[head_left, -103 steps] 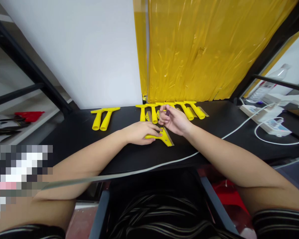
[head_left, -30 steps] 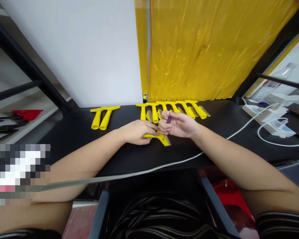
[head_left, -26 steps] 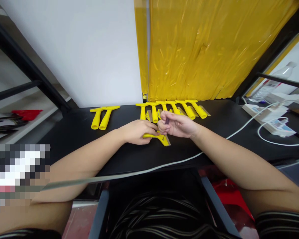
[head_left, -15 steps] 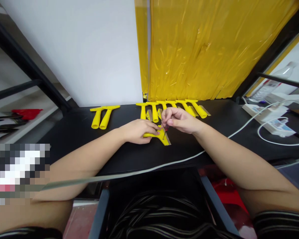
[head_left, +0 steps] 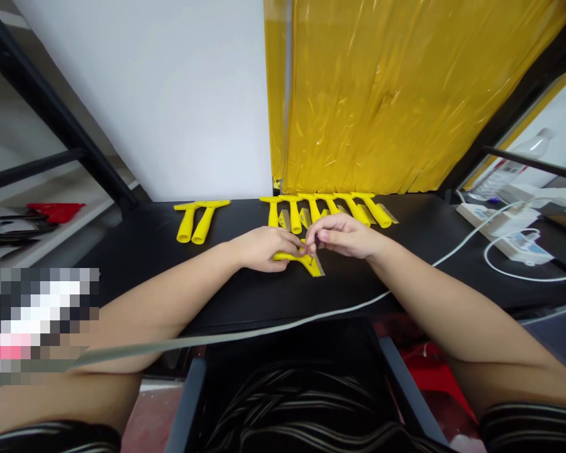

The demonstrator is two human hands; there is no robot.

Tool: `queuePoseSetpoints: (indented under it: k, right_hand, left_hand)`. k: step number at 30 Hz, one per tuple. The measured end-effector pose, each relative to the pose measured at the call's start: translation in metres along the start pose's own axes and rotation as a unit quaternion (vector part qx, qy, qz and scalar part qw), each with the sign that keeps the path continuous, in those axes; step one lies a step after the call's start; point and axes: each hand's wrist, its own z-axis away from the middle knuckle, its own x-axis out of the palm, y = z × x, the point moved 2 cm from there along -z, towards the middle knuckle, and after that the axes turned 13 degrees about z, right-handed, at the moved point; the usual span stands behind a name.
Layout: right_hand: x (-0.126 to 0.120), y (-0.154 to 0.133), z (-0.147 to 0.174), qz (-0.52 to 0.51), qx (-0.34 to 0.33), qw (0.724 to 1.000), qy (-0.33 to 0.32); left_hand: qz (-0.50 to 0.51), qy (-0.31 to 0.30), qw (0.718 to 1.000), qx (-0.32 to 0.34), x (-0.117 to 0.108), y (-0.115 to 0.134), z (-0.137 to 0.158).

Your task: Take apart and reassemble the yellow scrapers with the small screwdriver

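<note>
A yellow scraper (head_left: 313, 268) with a metal blade along its right edge lies on the black table in front of me. My left hand (head_left: 266, 249) is closed over its handle and holds it down. In my right hand (head_left: 340, 235) a small screwdriver (head_left: 316, 241) is pinched between thumb and fingers. Its thin shaft points down onto the scraper's head; the tip is too small to make out. Just beyond my hands, several yellow scrapers (head_left: 295, 217) lie in a row, blades partly showing. Two yellow handles (head_left: 200, 228) rest farther left.
A white cable (head_left: 311, 313) crosses the table's front edge. On the right stand a white power strip (head_left: 523, 246) and a clear plastic bottle (head_left: 509, 165). Yellow wrapped sheeting (head_left: 358, 94) and a white panel (head_left: 179, 100) close off the back.
My right hand has dropped slightly, its fingers now closer to the scraper's head with the screwdriver more upright. My left hand keeps its hold. The view has shifted slightly.
</note>
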Motion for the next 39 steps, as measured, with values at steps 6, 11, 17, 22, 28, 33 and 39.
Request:
queuePoseSetpoints:
  k: [6, 11, 17, 22, 28, 33, 39]
  right_hand:
    - [0.018, 0.001, -0.007, -0.164, 0.014, 0.986, 0.015]
    - [0.009, 0.003, -0.007, -0.137, 0.037, 0.990, 0.024]
    - [0.016, 0.004, -0.007, -0.152, 0.033, 0.988, -0.001]
    - [0.008, 0.007, -0.007, -0.122, 0.024, 0.991, 0.044]
    - [0.017, 0.007, -0.009, -0.165, 0.049, 0.985, 0.021]
    - [0.015, 0.004, -0.010, -0.149, 0.024, 0.987, 0.059]
    - [0.019, 0.005, -0.010, -0.168, 0.037, 0.985, 0.034]
  left_hand:
    - [0.005, 0.007, 1.000, 0.015, 0.001, -0.001, -0.001]
    - [-0.007, 0.003, 1.000, 0.007, 0.001, -0.001, 0.000]
    - [-0.001, 0.005, 1.000, 0.010, 0.001, 0.000, 0.000]
    - [-0.006, 0.005, 1.000, 0.016, 0.002, -0.001, 0.001]
    - [-0.001, 0.005, 1.000, 0.010, 0.001, 0.000, 0.001]
    - [0.000, 0.011, 1.000, 0.018, 0.001, -0.001, 0.001]
    - [0.003, 0.004, 1.000, 0.005, 0.001, -0.001, 0.002]
